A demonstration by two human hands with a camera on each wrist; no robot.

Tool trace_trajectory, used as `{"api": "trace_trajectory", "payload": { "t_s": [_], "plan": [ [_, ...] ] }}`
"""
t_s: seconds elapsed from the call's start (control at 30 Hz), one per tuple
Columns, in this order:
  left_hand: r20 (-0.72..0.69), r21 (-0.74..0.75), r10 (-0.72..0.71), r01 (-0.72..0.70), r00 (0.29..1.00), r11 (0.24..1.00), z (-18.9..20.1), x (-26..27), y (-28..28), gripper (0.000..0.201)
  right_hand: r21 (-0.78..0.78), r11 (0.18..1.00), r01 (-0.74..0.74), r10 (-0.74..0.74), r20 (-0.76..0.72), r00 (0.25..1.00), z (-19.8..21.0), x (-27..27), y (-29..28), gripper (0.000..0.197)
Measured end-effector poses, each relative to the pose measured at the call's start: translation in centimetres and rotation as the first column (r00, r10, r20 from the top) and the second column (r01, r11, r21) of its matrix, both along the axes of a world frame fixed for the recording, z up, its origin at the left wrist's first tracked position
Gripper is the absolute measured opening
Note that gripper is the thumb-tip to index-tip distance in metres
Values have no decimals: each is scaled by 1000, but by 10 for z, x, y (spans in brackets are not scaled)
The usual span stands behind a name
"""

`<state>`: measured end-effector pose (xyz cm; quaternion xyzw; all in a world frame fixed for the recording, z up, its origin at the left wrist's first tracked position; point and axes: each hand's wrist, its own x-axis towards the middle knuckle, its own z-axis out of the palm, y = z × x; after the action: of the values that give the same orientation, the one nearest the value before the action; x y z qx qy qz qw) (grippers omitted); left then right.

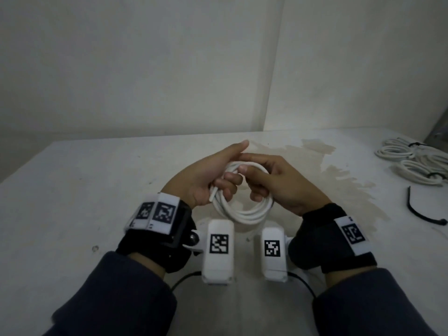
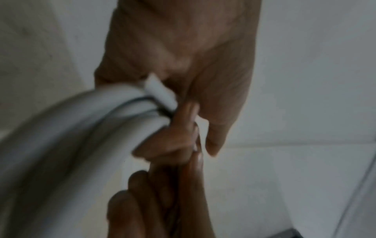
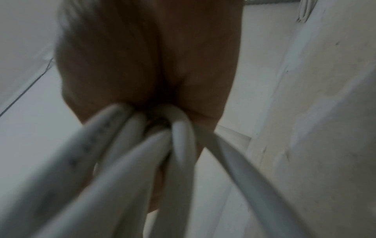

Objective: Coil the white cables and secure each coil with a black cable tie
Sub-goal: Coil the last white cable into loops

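Above the white table point(image 1: 84, 190), between both hands, hangs a coiled white cable point(image 1: 244, 212); the left hand point(image 1: 203, 175) curls round its left side, the right hand point(image 1: 278, 185) grips its right. Finished tied coils point(image 1: 412, 161) and a loose black cable tie point(image 1: 421, 214) lie far right.

The head view is dimly and evenly lit, with a muted grey cast. A brighter patch is seen on the table point(image 1: 278, 139) at the wall's corner. Both wrist views are dark and strongly blurred; the coiled cable point(image 3: 130, 169) is rendered out of focus.
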<state>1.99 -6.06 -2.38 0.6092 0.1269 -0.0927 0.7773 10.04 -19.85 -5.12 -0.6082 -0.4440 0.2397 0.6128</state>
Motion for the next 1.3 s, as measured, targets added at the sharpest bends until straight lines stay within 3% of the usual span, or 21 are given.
{"api": "trace_trajectory", "payload": {
  "t_s": [0.07, 0.17, 0.4, 0.53, 0.73, 0.83, 0.97, 1.17, 1.3],
  "plan": [
    [47, 139, 131, -136, 990, 981, -4, 4, -6, 39, 24, 998, 53, -51, -68, 996, -1, 2, 0, 25],
    [152, 212, 275, -303, 949, 929, -10, 7, -11, 32, 69, 991, 113, -101, -153, 983, -3, 4, 0, 34],
    [248, 62, 601, -631, 760, 773, -16, 13, -5, 33, 1, 991, 137, -131, -283, 950, -8, 1, 5, 24],
    [279, 10, 687, -718, 671, 696, -18, 15, -3, 32, 15, 989, 144, -126, -398, 909, -8, -2, 11, 27],
    [308, -45, 742, -770, 595, 636, -24, 21, -12, 38, 105, 958, 268, -188, -476, 859, -12, 2, 15, 31],
    [325, -85, 766, -789, 555, 608, -30, 20, -14, 43, 142, 963, 228, -122, -524, 843, -14, 1, 19, 30],
    [262, -167, 744, -731, 614, 662, -39, 21, -15, 41, 130, 956, 262, -171, -476, 863, -15, -2, 21, 24],
    [229, -351, 508, -417, 830, 839, -45, 22, -20, 45, 133, 901, 413, -348, -349, 870, -17, 5, 14, 18],
    [181, -410, 485, -383, 855, 828, -50, 21, -25, 47, 135, 881, 454, -422, -210, 882, -19, 9, 12, 18]
  ]
}}
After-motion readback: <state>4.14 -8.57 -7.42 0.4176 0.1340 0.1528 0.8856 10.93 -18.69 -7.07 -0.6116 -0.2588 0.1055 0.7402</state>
